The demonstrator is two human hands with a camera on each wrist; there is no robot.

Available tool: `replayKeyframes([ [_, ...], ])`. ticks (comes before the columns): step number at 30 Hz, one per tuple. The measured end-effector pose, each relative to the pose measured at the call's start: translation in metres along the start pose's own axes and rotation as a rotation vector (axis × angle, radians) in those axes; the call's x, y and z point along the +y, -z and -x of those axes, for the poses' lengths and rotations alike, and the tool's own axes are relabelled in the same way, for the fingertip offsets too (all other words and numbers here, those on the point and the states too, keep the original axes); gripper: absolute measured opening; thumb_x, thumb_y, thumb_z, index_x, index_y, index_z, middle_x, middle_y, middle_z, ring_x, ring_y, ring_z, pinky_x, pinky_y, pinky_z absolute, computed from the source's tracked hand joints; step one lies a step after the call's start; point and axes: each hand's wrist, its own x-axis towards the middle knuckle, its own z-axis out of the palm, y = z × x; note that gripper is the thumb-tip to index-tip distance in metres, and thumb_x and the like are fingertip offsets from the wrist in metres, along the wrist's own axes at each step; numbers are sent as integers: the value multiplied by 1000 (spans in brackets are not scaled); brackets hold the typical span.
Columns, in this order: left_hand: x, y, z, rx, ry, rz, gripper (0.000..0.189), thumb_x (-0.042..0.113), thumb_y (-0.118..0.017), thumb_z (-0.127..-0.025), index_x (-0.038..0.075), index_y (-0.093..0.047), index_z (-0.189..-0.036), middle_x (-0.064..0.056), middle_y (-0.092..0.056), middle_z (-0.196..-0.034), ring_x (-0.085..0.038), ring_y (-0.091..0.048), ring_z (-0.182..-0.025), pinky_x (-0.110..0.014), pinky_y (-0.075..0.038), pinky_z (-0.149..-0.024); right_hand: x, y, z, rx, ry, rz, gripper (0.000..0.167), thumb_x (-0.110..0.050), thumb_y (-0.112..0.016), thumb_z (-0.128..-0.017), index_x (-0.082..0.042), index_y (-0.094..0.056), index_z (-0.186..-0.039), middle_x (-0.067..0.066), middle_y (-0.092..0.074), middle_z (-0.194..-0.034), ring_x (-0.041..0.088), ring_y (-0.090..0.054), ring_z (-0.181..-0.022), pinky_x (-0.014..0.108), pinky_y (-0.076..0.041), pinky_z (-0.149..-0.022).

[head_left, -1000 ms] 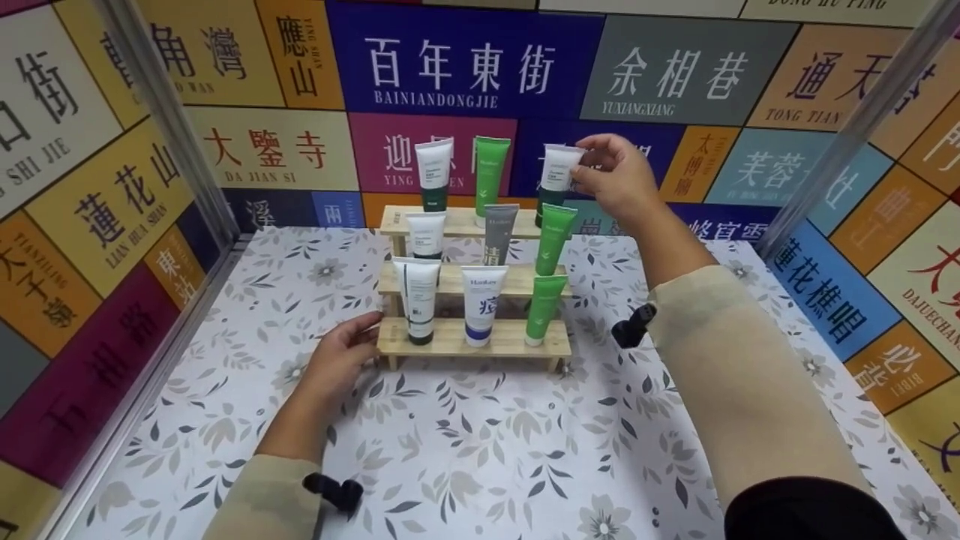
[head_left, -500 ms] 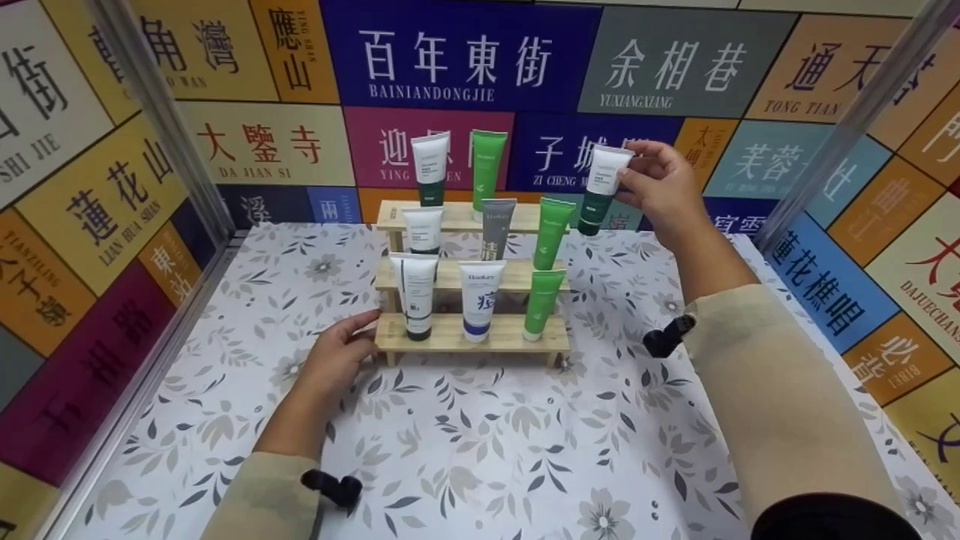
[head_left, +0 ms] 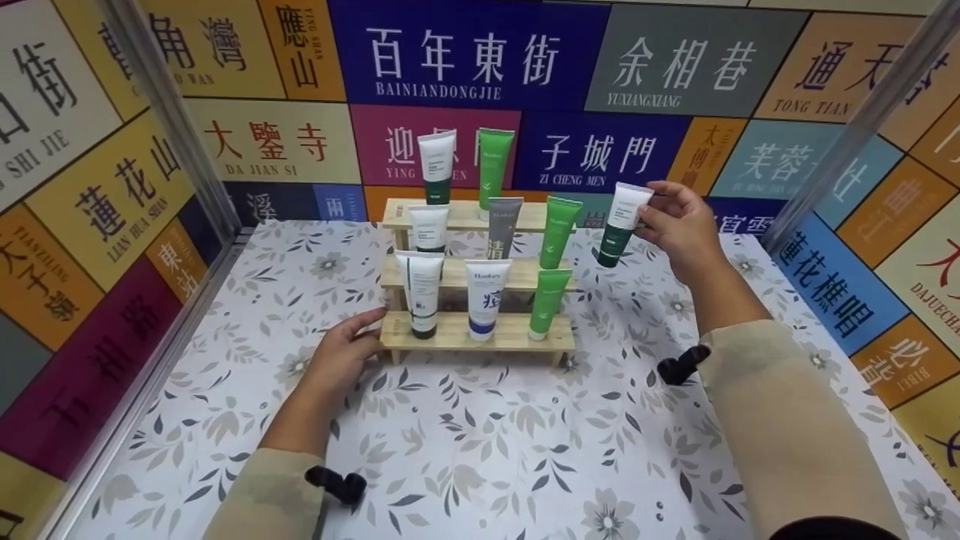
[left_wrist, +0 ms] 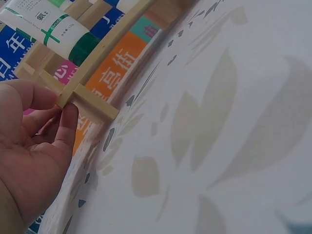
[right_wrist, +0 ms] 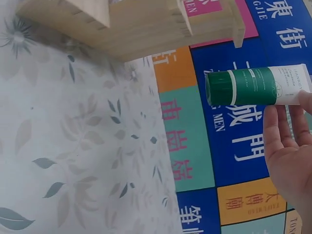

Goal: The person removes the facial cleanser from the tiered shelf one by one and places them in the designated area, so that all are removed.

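My right hand (head_left: 682, 229) pinches a white-and-green squeeze tube (head_left: 622, 225) near its flat top end, out to the right of a three-tier wooden stand (head_left: 450, 343). In the right wrist view the tube (right_wrist: 253, 87) shows its dark green cap pointing away from the fingers. My left hand (head_left: 345, 356) holds the left end of the stand's lowest tier; the left wrist view shows thumb and fingers pinching that plank's corner. On the top tier stand another white-and-green tube (head_left: 437, 169) and a green tube (head_left: 495, 169).
The middle tier bears a white tube (head_left: 429, 225), a grey tube (head_left: 504, 225) and a green one. Along the lowest tier are a white dark-capped tube (head_left: 424, 292), a white-and-blue tube (head_left: 487, 300) and another green one. Printed walls surround the leaf-patterned table (head_left: 480, 450).
My right hand has lifted the white-and-green tube off the right end of the top tier, carried it right and then lowered it. My left hand stays at the stand.
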Motion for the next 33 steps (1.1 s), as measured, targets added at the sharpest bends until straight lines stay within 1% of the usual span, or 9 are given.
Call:
replayKeyframes([
  [4, 0, -1, -1, -5, 3, 5, 58, 17, -66, -99, 22, -56, -156, -5, -65, -152, -23, -61, -142, -43, -39, -125, 13, 5, 0, 11, -27, 4, 41, -14, -70, -104, -24, -60, -142, 1, -64, -137, 25, -63, -130, 34, -61, -98],
  [11, -1, -1, 0, 3, -16, 7, 57, 16, -66, -100, 19, -56, -156, -8, -65, -153, -24, -62, -140, -41, -42, -121, 38, 7, 4, -29, -39, 1, 40, -14, -67, -105, -22, -56, -144, 2, -61, -134, 22, -65, -122, 29, -62, -94],
  [15, -1, -2, 0, -1, -20, 13, 57, 15, -66, -100, 18, -55, -156, -9, -64, -153, -24, -63, -139, -40, -45, -118, 51, 8, 4, -29, -75, 11, 43, -15, -67, -105, -23, -55, -146, 2, -60, -132, 20, -67, -119, 32, -62, -98],
  [17, 0, -2, 0, 5, -9, 16, 57, 14, -66, -100, 18, -56, -156, -8, -64, -153, -24, -63, -138, -40, -45, -117, 56, 9, 3, -25, -96, 16, 44, -16, -68, -105, -25, -54, -147, 2, -60, -132, 19, -67, -118, 33, -61, -100],
  [18, 0, -2, 0, 7, -4, 17, 57, 14, -66, -99, 18, -56, -155, -8, -64, -153, -24, -63, -138, -40, -46, -117, 59, 10, 2, -25, -105, 33, 44, -18, -67, -106, -26, -53, -147, 1, -60, -132, 18, -68, -117, 33, -61, -100],
  [21, 1, -1, 1, 9, 3, 19, 58, 12, -65, -99, 19, -56, -156, -8, -64, -154, -24, -62, -139, -40, -45, -117, 65, 11, 1, -25, -130, 26, 47, -18, -67, -106, -27, -51, -149, 1, -61, -130, 17, -70, -114, 31, -61, -98],
  [24, 1, -1, 1, 11, 0, 20, 58, 11, -65, -98, 20, -56, -156, -8, -63, -154, -23, -61, -141, -39, -44, -119, 73, 12, -1, -28, -154, 31, 50, -18, -67, -106, -26, -49, -152, 1, -61, -128, 15, -71, -110, 29, -61, -96],
  [29, 1, -1, 1, 9, 6, 25, 57, 13, -65, -99, 20, -57, -155, -7, -64, -154, -24, -61, -141, -40, -43, -119, 84, 11, -4, -32, -207, 74, 53, -20, -65, -107, -23, -46, -156, 1, -59, -131, 15, -69, -111, 31, -61, -98],
  [33, 0, -2, 0, 4, 2, 25, 56, 17, -67, -100, 21, -57, -155, -7, -65, -153, -25, -63, -139, -41, -44, -118, 92, 9, -6, -67, -249, 109, 55, -20, -64, -107, -22, -44, -159, 2, -59, -134, 16, -67, -113, 31, -60, -97],
])
